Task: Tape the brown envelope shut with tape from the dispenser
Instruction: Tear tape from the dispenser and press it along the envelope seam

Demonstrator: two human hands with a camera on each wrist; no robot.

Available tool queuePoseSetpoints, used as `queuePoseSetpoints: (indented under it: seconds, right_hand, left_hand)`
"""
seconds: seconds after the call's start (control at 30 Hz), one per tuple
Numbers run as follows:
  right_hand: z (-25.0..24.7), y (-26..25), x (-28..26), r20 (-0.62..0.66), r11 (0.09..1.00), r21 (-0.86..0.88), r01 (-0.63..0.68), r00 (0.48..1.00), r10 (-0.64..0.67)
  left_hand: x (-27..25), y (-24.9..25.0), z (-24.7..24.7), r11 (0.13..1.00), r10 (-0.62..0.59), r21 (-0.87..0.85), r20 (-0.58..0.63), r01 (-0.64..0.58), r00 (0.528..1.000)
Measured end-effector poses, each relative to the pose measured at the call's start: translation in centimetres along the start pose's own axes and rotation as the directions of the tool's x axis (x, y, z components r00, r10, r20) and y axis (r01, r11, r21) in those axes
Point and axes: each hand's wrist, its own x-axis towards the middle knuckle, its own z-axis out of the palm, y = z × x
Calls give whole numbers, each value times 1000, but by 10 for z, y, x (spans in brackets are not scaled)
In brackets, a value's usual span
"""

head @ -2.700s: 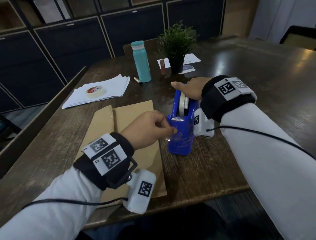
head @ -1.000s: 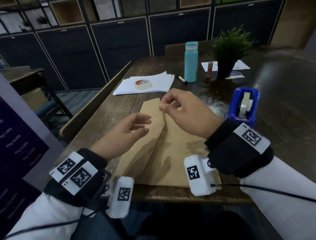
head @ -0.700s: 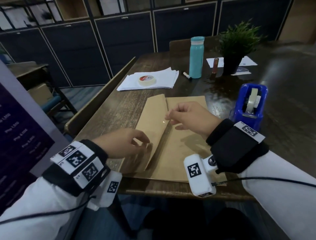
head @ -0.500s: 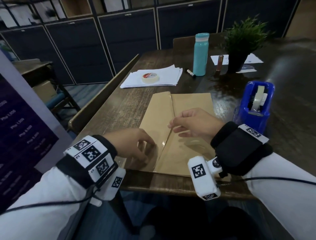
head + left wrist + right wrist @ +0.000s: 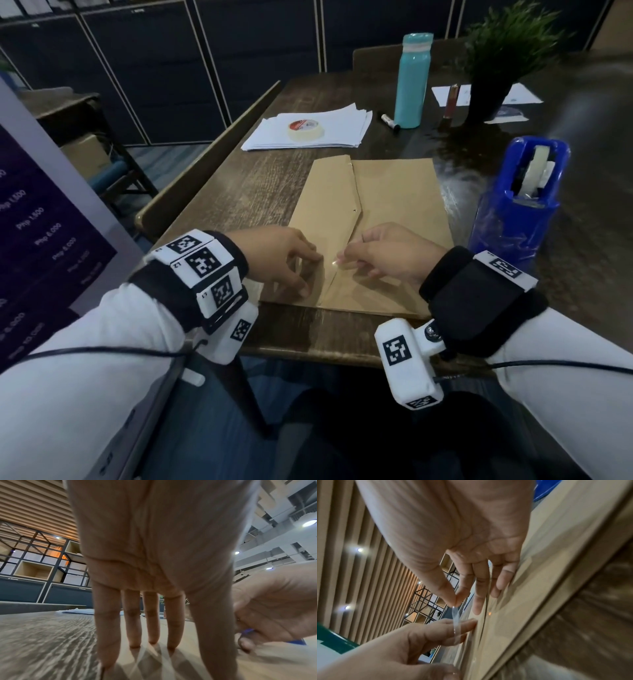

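The brown envelope (image 5: 387, 202) lies flat on the wooden table (image 5: 239, 192), its flap folded over from the left. My right hand (image 5: 346, 255) pinches one end of a clear tape strip (image 5: 456, 616) between thumb and forefinger, just above the flap edge near the envelope's near end. My left hand (image 5: 308, 270) presses straight fingers (image 5: 152, 628) onto the flap beside the strip. In the right wrist view the tape runs down across the left fingers (image 5: 447, 630); where its lower end lies is unclear. The blue tape dispenser (image 5: 513, 209) stands to the right of the envelope.
A stack of white paper (image 5: 329, 132) with a masking tape roll (image 5: 305, 129) lies behind the envelope. Further back stand a teal bottle (image 5: 412, 80), a marker (image 5: 390, 121) and a potted plant (image 5: 496, 58). A purple sign (image 5: 41, 240) stands at the left.
The hands left the dispenser and carried the tape to the envelope. The raised flap has been pressed flat, and both hands have moved toward the envelope's near end.
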Motion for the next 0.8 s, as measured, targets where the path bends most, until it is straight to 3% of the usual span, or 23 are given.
queuePoseSetpoints:
  seconds: [0.8]
  right_hand:
    - [17, 7, 0, -16, 994, -110, 18, 1000, -20]
  left_hand:
    - [-6, -6, 8, 999, 0, -34, -19, 0, 1000]
